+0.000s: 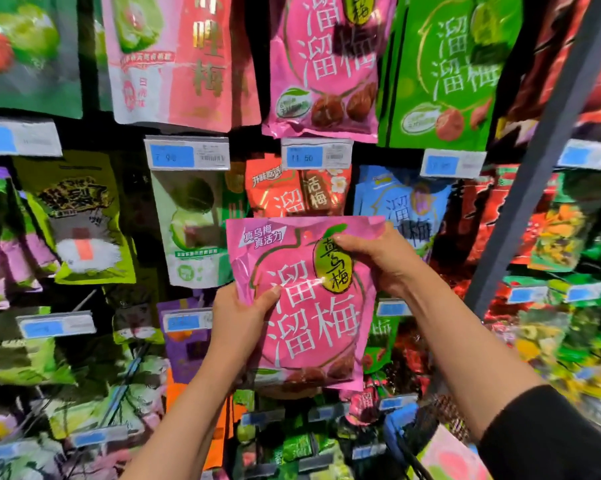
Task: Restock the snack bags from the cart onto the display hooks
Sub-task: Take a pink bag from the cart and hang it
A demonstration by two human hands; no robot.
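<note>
Hanging snack bags fill the wall from edge to edge, with blue price tags point(187, 156) clipped under each row. At centre frame I hold one pink bag point(302, 303) upright before the display, both hands on it. My left hand point(238, 315) grips its lower left edge, thumb curled across the front, fingers hidden behind. My right hand point(378, 259) pinches the upper right corner, thumb on the front by the green oval label. One matching pink bag point(321, 67) hangs at the top centre, directly above the one I hold, beside a green bag point(444, 74) to its right. A grey post point(548, 147) slants down the right side. Lower right shows my dark sleeve point(551, 434).
</note>
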